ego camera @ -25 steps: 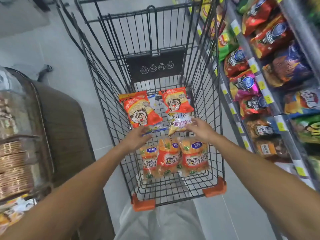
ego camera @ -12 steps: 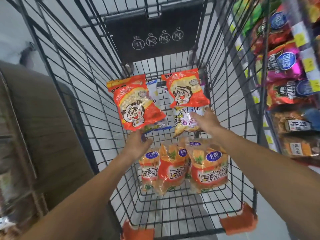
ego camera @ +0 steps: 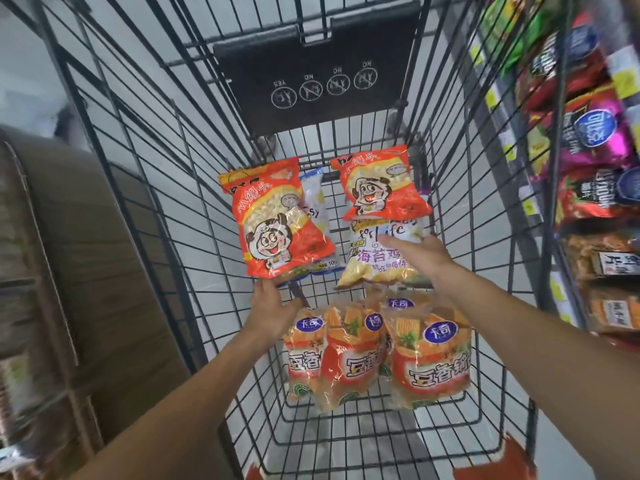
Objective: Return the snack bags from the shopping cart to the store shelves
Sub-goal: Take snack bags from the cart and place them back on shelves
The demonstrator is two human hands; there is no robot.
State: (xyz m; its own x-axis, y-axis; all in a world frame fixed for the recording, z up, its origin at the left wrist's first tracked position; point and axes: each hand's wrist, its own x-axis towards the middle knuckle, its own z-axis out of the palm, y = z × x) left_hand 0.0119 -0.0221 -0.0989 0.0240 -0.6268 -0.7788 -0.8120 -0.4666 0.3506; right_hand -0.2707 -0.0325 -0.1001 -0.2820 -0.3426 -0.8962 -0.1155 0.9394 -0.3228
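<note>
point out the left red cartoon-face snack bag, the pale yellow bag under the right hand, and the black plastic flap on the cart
left red cartoon-face snack bag [ego camera: 277, 220]: head view, middle of its front
pale yellow snack bag [ego camera: 377, 265]: head view, printed lower front
black plastic flap with round icons [ego camera: 318, 74]: head view, centre of panel

Bright, even store light; sharp in the middle, smeared at the edges.
Glare streaks the glossy orange snack bags [ego camera: 377, 355] at lower centre; the shelves [ego camera: 595, 140] at right and the left edge are motion-blurred, and the cart wires [ego camera: 145, 174] bow outward from wide-angle distortion.
</note>
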